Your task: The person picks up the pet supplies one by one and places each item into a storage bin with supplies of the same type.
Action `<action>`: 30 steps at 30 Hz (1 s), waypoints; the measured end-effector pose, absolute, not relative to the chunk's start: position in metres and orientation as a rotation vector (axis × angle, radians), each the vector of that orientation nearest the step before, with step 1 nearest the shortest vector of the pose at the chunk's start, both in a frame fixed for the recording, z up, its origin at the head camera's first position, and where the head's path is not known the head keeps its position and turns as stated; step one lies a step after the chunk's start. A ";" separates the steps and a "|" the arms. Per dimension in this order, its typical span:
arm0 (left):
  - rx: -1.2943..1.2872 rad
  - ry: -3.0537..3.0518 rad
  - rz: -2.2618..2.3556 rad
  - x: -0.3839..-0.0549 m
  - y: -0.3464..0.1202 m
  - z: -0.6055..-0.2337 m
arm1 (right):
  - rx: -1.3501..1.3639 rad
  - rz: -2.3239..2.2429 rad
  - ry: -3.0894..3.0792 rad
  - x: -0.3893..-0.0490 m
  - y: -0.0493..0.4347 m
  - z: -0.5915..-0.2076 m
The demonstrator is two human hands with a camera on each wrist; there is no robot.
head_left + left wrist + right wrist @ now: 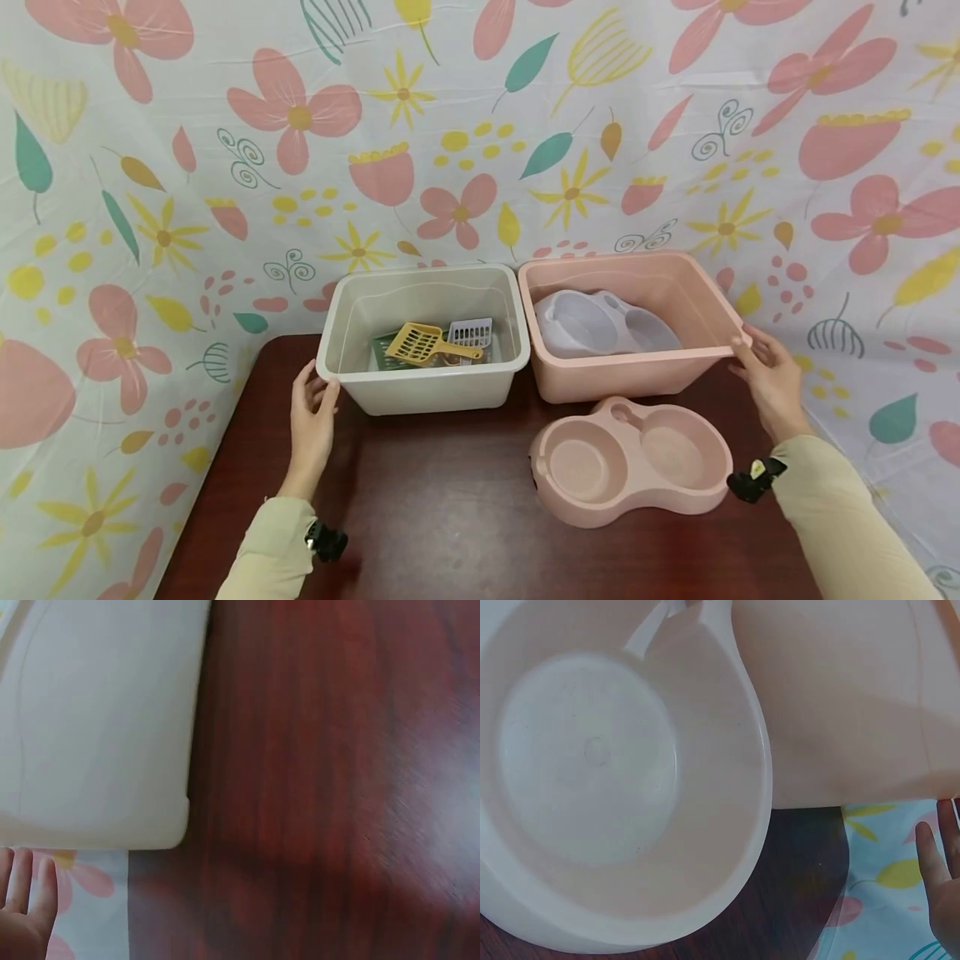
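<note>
A white plastic bin (pixel 427 393) and a pink plastic bin (pixel 611 379) stand side by side at the back of the dark wooden table. My left hand (pixel 311 429) touches the white bin's left front corner, its fingers fairly straight. At the pink bin's right front corner, my right hand (pixel 772 383) rests its extended fingers against the rim. Inside the white bin lie a yellow litter scoop (pixel 420 343), a pale grey scoop (pixel 471 333) and a green item (pixel 386 354), partly covered. A pale lavender double bowl (pixel 592 321) sits in the pink bin.
A pink double pet bowl (pixel 637 467) stands on the table (pixel 435 500) in front of the pink bin, near my right wrist. A floral cloth (pixel 465 125) hangs behind the bins and along both sides.
</note>
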State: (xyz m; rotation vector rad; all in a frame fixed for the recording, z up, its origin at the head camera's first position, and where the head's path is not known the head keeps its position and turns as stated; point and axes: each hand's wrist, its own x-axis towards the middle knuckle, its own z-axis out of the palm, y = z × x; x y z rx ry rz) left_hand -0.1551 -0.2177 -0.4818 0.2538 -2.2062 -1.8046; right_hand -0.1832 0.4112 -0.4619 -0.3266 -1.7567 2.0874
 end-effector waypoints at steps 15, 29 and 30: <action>0.135 -2.527 -1.755 -0.127 -0.209 -0.492 | -0.280 2.014 -1.855 -0.182 0.416 -0.466; -0.061 -2.574 -1.866 -0.127 -0.154 -0.503 | -0.244 2.015 -1.841 -0.182 0.412 -0.470; -0.076 -2.584 -1.877 -0.126 -0.150 -0.506 | -0.246 2.022 -1.832 -0.183 0.411 -0.471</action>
